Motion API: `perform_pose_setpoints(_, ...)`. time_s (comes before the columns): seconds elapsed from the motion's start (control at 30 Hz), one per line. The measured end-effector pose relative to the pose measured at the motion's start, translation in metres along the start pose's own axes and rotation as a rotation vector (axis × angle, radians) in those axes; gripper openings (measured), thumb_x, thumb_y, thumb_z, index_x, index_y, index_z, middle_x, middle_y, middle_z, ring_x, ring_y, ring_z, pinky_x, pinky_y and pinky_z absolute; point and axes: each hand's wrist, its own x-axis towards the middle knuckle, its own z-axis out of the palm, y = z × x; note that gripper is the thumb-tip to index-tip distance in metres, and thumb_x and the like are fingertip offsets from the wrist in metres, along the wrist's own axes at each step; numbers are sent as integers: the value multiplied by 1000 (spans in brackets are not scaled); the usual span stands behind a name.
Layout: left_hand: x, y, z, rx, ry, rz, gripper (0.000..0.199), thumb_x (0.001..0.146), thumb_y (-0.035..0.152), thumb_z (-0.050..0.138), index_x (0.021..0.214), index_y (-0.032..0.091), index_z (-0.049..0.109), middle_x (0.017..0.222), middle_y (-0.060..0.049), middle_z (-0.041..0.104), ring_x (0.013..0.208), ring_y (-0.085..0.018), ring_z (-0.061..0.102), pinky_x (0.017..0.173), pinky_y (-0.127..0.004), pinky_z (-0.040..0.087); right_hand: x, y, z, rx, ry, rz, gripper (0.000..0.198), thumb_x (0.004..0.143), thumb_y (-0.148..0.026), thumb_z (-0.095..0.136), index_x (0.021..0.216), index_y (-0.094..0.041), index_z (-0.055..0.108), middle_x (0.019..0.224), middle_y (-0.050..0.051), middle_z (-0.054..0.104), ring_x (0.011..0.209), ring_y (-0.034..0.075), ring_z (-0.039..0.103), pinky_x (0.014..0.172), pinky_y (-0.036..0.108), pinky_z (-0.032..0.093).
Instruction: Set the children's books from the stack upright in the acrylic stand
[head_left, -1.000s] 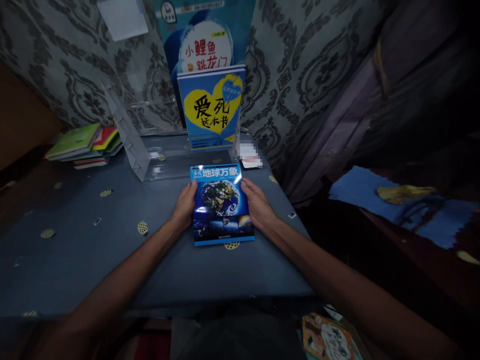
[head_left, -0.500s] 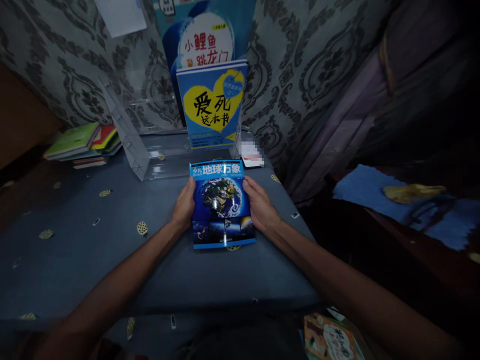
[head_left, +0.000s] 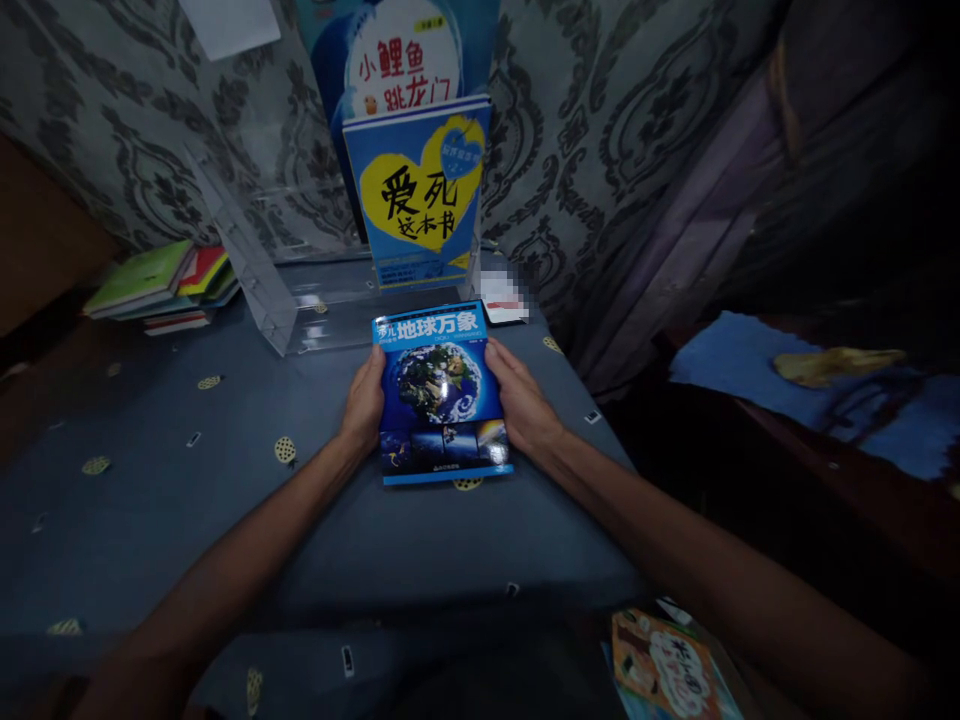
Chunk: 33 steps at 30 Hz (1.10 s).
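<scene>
A blue book (head_left: pixel 442 455) with a picture of the Earth on its cover is held between my two hands, cover facing me. My left hand (head_left: pixel 365 402) grips its left edge, the thumb along the side. On the right edge my right hand (head_left: pixel 523 400) is closed the same way. The fingers behind the book are hidden. Just beyond it, a blue book with a yellow heart (head_left: pixel 421 200) stands in a clear acrylic stand (head_left: pixel 262 300). Behind that rises a taller teal book (head_left: pixel 401 50).
Several stacked books (head_left: pixel 161 285) lie at the table's (head_left: pixel 172 520) back left. A white card (head_left: pixel 501 297), partly blurred out, lies right of the stand. Patterned curtain hangs behind. At right is a blue cloth (head_left: pixel 735 375); more books (head_left: pixel 667 665) sit low beyond the table's front edge.
My view has shifted slightly, so the standing books sit a little higher and further left. The Earth book has tilted slightly in my hands, both of which keep their hold.
</scene>
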Motion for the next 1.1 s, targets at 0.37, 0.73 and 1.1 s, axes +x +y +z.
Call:
perform_pose_setpoints(0.37,1,1,-1,41,38,13,45,89,64,65,101,21,76,98,-4,80,105,-25,73,93,-36,58,-6,-4,6,-12,-52,-18,38,85,-60,72,109,-30,74,109,3,79,112,28,70,91,42,60)
perform_pose_setpoints(0.73,0,9,2,10,-28,108,42,93,60,61,99,21,76,108,-5,79,113,-25,71,104,-39,54,-10,-6,9,-23,-87,-16,43,70,-51,85,107,-30,75,107,2,80,99,28,74,88,43,61)
perform_pose_setpoints(1.1,0,13,2,-49,-23,92,51,85,67,67,96,18,76,98,-5,80,104,-26,73,97,-37,56,-14,-11,7,-75,-143,5,48,66,-55,87,101,-24,76,97,3,80,89,26,73,82,38,59)
